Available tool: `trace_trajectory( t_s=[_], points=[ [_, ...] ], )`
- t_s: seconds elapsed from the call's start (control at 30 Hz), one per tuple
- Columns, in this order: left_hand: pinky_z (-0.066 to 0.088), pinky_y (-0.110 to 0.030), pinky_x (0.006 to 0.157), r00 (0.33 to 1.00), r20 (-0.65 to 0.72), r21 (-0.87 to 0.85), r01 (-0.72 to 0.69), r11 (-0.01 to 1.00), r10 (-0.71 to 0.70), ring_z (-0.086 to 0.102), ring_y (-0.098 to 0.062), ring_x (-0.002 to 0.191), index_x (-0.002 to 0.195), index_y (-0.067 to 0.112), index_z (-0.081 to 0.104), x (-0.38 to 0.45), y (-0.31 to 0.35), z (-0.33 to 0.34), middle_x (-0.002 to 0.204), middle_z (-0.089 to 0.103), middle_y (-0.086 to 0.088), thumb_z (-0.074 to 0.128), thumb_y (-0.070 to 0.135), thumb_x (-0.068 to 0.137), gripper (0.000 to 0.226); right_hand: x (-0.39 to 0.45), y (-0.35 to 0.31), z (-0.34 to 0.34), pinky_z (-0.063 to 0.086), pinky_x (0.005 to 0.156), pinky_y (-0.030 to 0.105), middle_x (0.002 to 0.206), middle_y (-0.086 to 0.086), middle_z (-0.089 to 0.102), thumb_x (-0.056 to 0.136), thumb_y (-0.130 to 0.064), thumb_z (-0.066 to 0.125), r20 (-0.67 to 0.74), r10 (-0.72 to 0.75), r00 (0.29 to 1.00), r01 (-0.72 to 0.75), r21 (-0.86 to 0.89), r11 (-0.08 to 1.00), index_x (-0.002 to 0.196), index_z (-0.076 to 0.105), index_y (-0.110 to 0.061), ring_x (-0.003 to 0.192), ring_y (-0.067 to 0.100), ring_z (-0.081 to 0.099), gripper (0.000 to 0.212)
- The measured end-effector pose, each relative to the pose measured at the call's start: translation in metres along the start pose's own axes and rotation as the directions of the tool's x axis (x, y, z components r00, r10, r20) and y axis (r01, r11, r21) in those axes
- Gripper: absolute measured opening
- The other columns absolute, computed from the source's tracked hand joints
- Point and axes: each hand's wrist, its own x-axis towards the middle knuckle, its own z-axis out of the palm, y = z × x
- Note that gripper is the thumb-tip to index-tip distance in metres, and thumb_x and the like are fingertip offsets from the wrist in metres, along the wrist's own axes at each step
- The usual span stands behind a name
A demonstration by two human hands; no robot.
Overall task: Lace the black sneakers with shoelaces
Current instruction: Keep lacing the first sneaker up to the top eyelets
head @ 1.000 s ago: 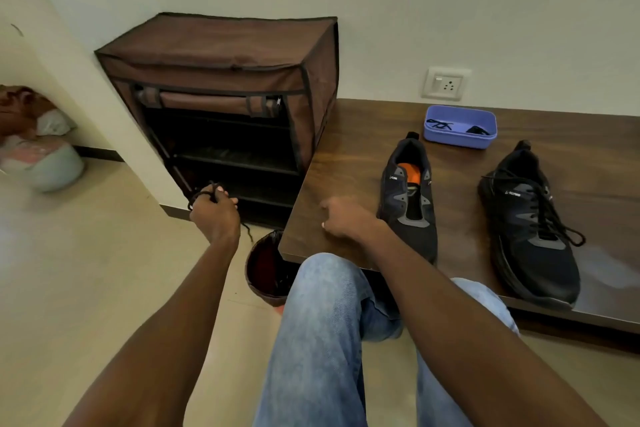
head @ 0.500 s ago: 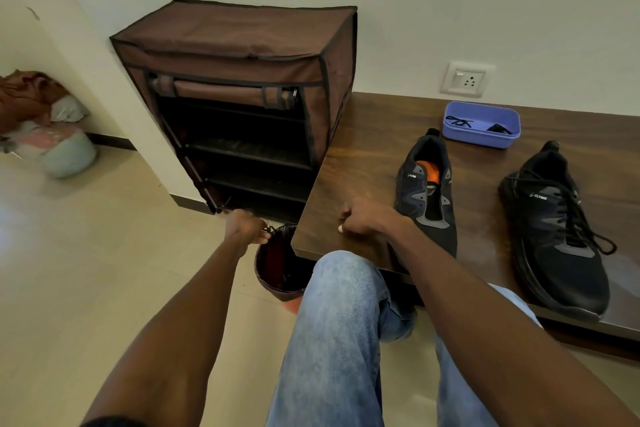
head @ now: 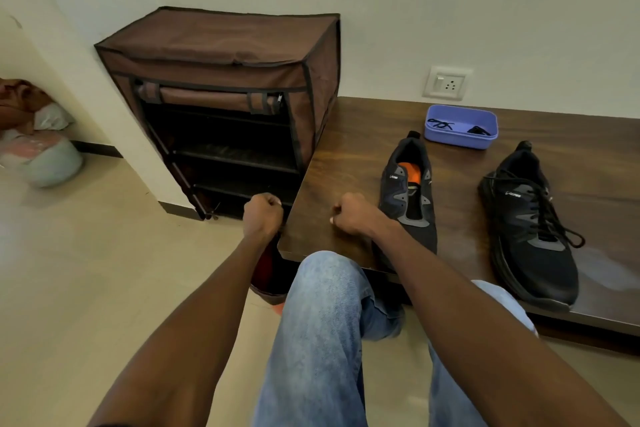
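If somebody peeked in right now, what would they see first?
Two black sneakers on the brown table: the right sneaker is laced, while the left sneaker has no laces and shows orange inside. Behind them sits a purple tub, and both fists, the left hand and right hand, hover near the table's corner.

I see a dark wooden table with visible grain and a soft sheen. Two black sneakers, the unlaced one and the laced one, look like matt mesh cloth. The small tray is smooth purple plastic. The shoe rack is brown fabric. My jeans are faded denim; the floor is glossy tile.
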Motion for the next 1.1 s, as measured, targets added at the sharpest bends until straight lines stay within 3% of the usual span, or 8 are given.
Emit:
trace_trajectory(
  t_s=[0.17,0.3,0.4,0.53,0.7,0.83,1.03,1.1],
  points=[
    [0.052,-0.035,0.078,0.964,0.031,0.046,-0.264,0.963,0.263,0.063,-0.023,0.085,0.095,0.014,0.070,-0.017,0.070,0.041,0.093,0.070,-0.004,0.053,0.014,0.091,0.018,-0.007,0.015,-0.027,0.053,0.072,0.037,0.085,0.010,0.069,0.091,-0.012,0.053,-0.371,0.010,0.929,0.037,0.120,0.992,0.087,0.071,-0.008,0.082,0.028,0.065,0.019],
    [0.044,-0.030,0.074,0.907,0.112,0.061,-0.415,0.908,0.406,0.064,-0.026,0.090,0.086,0.011,0.069,-0.024,0.130,0.086,0.092,0.070,-0.009,0.051,0.015,0.092,0.019,-0.017,0.046,-0.070,0.048,0.074,0.031,0.090,0.003,0.069,0.094,-0.013,0.054,-0.695,0.135,0.706,0.080,0.267,0.960,0.094,0.073,-0.009,0.083,0.016,0.061,0.019],
    [0.049,-0.038,0.077,0.850,0.152,0.046,-0.517,0.855,0.505,0.062,-0.028,0.093,0.090,0.012,0.068,-0.024,0.164,0.116,0.098,0.068,-0.009,0.052,0.015,0.091,0.016,-0.014,0.085,-0.104,0.042,0.069,0.031,0.087,0.007,0.068,0.094,-0.013,0.053,-0.762,0.242,0.601,0.014,0.313,0.950,0.086,0.069,-0.008,0.082,0.020,0.059,0.018],
    [0.046,-0.036,0.092,0.771,0.205,0.061,-0.624,0.779,0.603,0.057,-0.025,0.114,0.112,0.014,0.069,-0.014,0.198,0.147,0.118,0.065,-0.005,0.058,0.022,0.092,0.024,0.002,0.146,-0.133,0.038,0.061,0.037,0.067,0.009,0.055,0.091,-0.006,0.046,-0.700,0.233,0.675,-0.144,0.185,0.972,0.070,0.054,-0.005,0.068,0.028,0.052,0.022],
    [0.017,-0.040,0.120,0.743,0.293,0.109,-0.651,0.751,0.602,0.013,-0.023,0.152,0.148,0.014,0.043,-0.003,0.210,0.168,0.162,0.027,-0.007,0.054,0.032,0.100,0.053,0.045,0.194,-0.163,0.036,0.061,0.033,0.087,0.013,0.059,0.093,-0.005,0.043,-0.565,0.211,0.798,-0.253,0.004,0.968,0.085,0.055,-0.005,0.080,0.029,0.052,0.015],
    [0.007,-0.041,0.123,0.715,0.295,0.100,-0.682,0.724,0.634,0.001,-0.019,0.154,0.153,0.019,0.034,0.006,0.216,0.172,0.166,0.015,-0.005,0.050,0.035,0.102,0.056,0.093,0.204,-0.172,0.049,0.088,0.042,0.122,0.016,0.062,0.094,-0.007,0.047,-0.439,0.181,0.880,-0.259,-0.123,0.958,0.124,0.058,-0.004,0.106,0.033,0.058,0.032],
    [0.005,-0.042,0.124,0.732,0.296,0.115,-0.666,0.737,0.614,-0.002,-0.019,0.154,0.155,0.018,0.030,0.020,0.209,0.171,0.167,0.011,-0.005,0.043,0.041,0.104,0.058,0.130,0.212,-0.177,0.046,0.082,0.042,0.107,0.018,0.066,0.095,-0.008,0.044,-0.584,0.154,0.797,-0.262,-0.105,0.959,0.104,0.064,-0.001,0.097,0.036,0.061,0.023],
    [0.007,-0.044,0.124,0.744,0.277,0.121,-0.655,0.746,0.608,0.000,-0.019,0.154,0.155,0.016,0.029,0.025,0.207,0.168,0.167,0.012,-0.006,0.044,0.041,0.103,0.059,0.137,0.210,-0.184,0.046,0.089,0.043,0.112,0.016,0.066,0.096,-0.014,0.047,-0.529,0.197,0.826,-0.290,-0.098,0.952,0.113,0.064,-0.003,0.102,0.034,0.060,0.026]
  ],
)
